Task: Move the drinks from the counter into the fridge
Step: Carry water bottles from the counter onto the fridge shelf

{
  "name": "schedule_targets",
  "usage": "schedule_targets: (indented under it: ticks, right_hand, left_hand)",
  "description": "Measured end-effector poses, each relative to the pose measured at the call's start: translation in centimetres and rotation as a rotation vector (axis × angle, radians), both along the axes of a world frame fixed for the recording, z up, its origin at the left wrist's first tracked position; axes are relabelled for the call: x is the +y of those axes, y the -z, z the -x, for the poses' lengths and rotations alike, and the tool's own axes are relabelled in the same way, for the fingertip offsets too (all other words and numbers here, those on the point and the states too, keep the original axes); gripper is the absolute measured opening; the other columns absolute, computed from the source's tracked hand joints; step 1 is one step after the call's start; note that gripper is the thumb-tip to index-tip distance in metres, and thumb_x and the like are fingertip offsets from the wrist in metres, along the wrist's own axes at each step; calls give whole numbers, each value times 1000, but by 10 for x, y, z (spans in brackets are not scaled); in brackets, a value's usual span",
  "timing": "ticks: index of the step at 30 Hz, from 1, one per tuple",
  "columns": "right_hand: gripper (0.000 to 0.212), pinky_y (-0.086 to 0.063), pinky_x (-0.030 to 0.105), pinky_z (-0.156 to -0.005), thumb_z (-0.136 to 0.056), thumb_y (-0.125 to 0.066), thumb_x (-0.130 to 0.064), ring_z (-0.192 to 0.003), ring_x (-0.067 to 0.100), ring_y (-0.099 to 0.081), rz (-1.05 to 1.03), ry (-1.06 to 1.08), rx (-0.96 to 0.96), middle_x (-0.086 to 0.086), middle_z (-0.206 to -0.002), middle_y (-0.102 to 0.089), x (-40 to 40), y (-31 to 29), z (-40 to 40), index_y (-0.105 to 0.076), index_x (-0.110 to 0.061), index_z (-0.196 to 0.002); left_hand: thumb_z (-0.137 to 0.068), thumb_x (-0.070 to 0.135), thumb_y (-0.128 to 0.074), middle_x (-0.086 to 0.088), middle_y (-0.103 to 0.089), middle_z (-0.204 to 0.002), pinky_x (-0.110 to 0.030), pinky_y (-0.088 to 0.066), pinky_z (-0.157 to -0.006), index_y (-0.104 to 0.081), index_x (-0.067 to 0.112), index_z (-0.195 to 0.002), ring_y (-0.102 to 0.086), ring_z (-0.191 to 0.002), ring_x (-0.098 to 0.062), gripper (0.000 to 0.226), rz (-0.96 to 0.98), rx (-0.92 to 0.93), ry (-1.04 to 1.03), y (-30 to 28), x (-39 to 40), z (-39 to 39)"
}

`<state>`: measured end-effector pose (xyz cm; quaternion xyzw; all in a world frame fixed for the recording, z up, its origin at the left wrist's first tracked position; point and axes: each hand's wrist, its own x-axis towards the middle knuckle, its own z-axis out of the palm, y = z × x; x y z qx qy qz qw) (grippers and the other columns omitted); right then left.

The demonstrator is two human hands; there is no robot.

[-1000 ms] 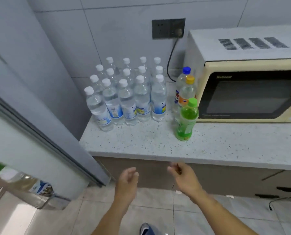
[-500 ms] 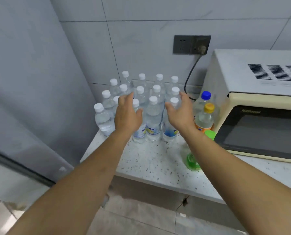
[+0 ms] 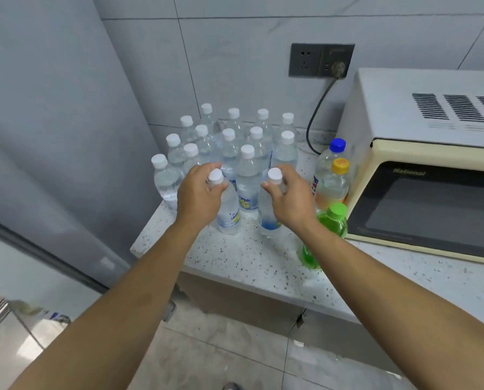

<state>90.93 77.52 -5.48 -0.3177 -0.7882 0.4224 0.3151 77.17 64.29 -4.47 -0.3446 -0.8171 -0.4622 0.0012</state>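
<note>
Head view: the left hand (image 3: 198, 195) grips the neck of a clear white-capped plastic water bottle (image 3: 228, 209), and the right hand (image 3: 290, 198) grips the neck of another clear white-capped bottle (image 3: 267, 212). Both bottles stand on the speckled white counter (image 3: 243, 257). Beyond the hands stands the cluster of clear water bottles (image 3: 235, 142); right of the right hand are a green soda bottle (image 3: 332, 223) and a cream microwave (image 3: 426, 164).

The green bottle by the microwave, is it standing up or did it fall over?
Standing up. The green bottle has its cap on top and its base on the counter.
</note>
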Motion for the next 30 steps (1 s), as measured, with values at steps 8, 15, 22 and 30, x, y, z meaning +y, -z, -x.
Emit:
schedule_targets:
  ticks: [8, 15, 22, 30]
  right_hand:
    - [17, -37, 8, -70, -92, -69, -23, -82, -5, -54, 33, -132, 80, -12, -90, -60, -24, 9, -3, -55, -23, -100]
    - [66, -47, 10, -81, -72, -87, -33, -101, -9, -59, 289, -122, -12, -22, -112, -63, -35, 49, -22, -51, -29, -127]
    - [84, -52, 43, -100, -64, -93, -16, -117, 12, -61, 429, -128, -36, -5, -125, -63, -30, 63, -4, -47, -25, -133]
    - [67, -54, 50, -91, -70, -89, -16, -106, 26, -65, 397, 41, 49, 7, -116, -67, -55, 73, -7, -50, -14, -125]
  left_hand:
    - [-89, 26, -70, 30, -56, -114, -5, -39, -81, -55, 34, -127, -53, -103, 4, 41, -51, -56, 76, 22, -23, -19]
    - [-65, 47, -81, 30, -61, -115, -18, -54, -86, -46, 52, -119, -59, -107, 8, 65, -18, -459, 170, 74, -27, -14]
    - [-56, 52, -88, 23, -62, -121, -27, -52, -88, -44, 39, -131, -59, -110, 3, 87, -17, -563, 156, 108, -17, -8]
    - [-55, 54, -86, 23, -64, -114, -20, -49, -80, -49, 42, -123, -61, -103, 6, 78, -67, -577, 98, 115, -34, -18]
